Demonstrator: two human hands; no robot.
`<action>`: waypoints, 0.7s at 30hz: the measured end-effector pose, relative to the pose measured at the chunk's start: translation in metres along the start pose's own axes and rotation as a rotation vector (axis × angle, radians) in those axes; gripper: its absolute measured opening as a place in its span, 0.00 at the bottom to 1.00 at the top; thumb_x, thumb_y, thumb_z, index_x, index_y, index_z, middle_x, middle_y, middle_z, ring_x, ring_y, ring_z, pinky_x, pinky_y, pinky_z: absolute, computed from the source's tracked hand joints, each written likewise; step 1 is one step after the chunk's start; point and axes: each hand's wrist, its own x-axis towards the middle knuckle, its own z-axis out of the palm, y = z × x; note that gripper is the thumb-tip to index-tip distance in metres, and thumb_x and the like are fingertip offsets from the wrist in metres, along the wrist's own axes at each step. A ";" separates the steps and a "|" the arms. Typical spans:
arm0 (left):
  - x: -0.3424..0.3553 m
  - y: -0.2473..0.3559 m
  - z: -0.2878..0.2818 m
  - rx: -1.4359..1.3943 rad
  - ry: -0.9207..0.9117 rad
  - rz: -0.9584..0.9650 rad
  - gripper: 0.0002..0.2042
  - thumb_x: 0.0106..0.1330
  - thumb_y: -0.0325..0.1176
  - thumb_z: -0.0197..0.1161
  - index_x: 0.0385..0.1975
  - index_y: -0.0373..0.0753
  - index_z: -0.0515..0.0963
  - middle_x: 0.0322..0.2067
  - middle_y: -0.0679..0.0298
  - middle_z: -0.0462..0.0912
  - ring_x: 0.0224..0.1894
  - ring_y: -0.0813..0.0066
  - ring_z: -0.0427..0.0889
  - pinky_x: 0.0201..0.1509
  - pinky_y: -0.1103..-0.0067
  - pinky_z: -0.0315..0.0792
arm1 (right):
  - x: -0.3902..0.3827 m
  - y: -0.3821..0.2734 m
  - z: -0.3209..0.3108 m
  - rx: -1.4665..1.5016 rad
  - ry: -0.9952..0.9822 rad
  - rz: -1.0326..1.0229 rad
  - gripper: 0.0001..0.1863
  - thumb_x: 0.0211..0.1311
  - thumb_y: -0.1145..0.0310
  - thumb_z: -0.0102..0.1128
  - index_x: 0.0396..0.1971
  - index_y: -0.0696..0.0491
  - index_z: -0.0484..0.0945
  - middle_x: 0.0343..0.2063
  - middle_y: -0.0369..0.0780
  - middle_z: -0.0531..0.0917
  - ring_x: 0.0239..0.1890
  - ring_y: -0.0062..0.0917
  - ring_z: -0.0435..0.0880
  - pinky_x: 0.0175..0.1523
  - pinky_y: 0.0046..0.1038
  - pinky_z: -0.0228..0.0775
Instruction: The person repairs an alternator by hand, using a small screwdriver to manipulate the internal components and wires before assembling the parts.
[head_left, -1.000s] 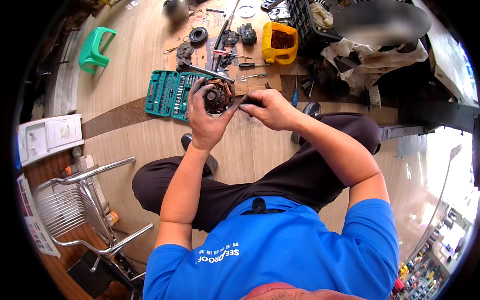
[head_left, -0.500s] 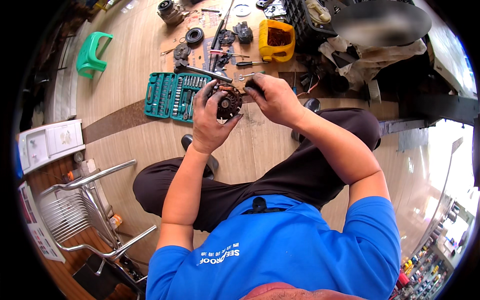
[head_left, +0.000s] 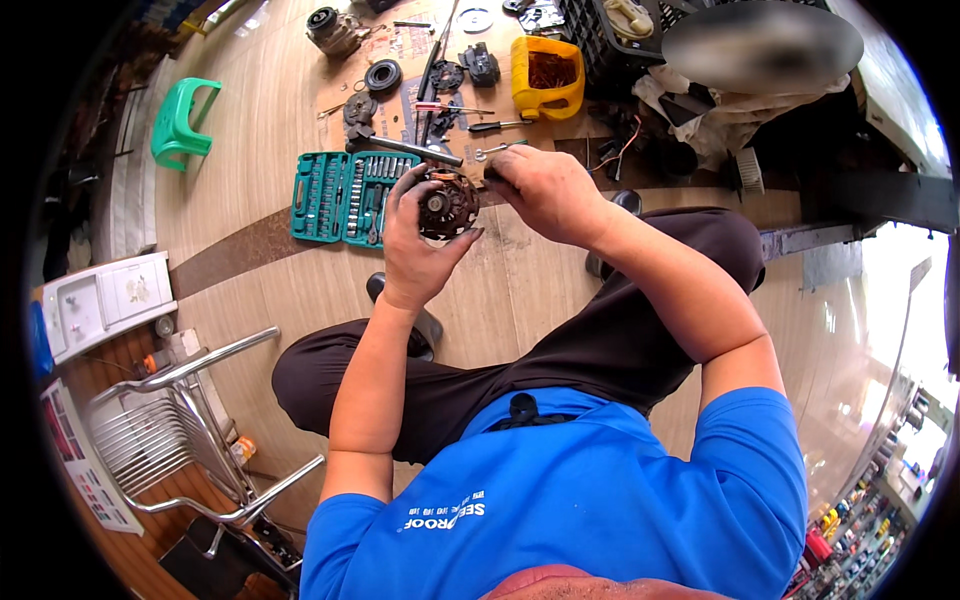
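Note:
My left hand [head_left: 412, 262] is wrapped from the left around a round, rusty dark alternator part [head_left: 455, 208] with a hub in its middle and a strip of copper at its upper edge. It holds the part in the air above the floor, thumb below and fingers on top. Close to the part's upper right is my right hand [head_left: 555, 200], its blackened fingertips curled together. Whatever those fingertips pinch, if anything, is hidden. Just left of the part, an opened green socket set [head_left: 322, 205] lies on the floor, and a dark metal bar [head_left: 415, 150] rests by its upper edge.
Beyond my hands, cardboard holds a black pulley ring [head_left: 383, 76], screwdrivers [head_left: 500, 125] and other dark parts. A cut yellow jug [head_left: 548, 78] stands there, beside a black crate [head_left: 620, 60]. A green stool [head_left: 182, 125] is far left; a metal-framed chair [head_left: 150, 440] is near left.
The part in my left hand has tilted slightly, its hub now sitting nearer my fingers. My right hand's fingers have curled in more tightly. The whole view has shifted a little.

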 end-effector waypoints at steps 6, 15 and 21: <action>-0.001 -0.002 -0.002 -0.095 -0.040 -0.041 0.34 0.41 0.28 0.80 0.52 0.37 0.71 0.59 0.50 0.71 0.61 0.54 0.72 0.62 0.69 0.70 | 0.005 0.003 -0.007 -0.029 0.003 0.123 0.08 0.63 0.67 0.57 0.37 0.55 0.77 0.32 0.45 0.81 0.37 0.43 0.81 0.40 0.39 0.74; 0.001 -0.005 -0.009 -0.765 0.026 -0.413 0.29 0.53 0.18 0.72 0.56 0.31 0.67 0.52 0.59 0.78 0.51 0.74 0.79 0.57 0.77 0.74 | 0.004 0.019 -0.013 -0.198 -0.498 0.106 0.08 0.61 0.67 0.54 0.34 0.54 0.80 0.31 0.45 0.83 0.38 0.43 0.82 0.44 0.42 0.74; 0.002 -0.017 -0.010 -0.956 0.183 -0.535 0.22 0.60 0.19 0.66 0.54 0.31 0.70 0.45 0.62 0.81 0.45 0.75 0.80 0.54 0.79 0.74 | 0.005 -0.003 -0.023 -0.086 -0.697 -0.021 0.11 0.62 0.60 0.60 0.34 0.53 0.82 0.30 0.45 0.83 0.39 0.42 0.82 0.45 0.41 0.74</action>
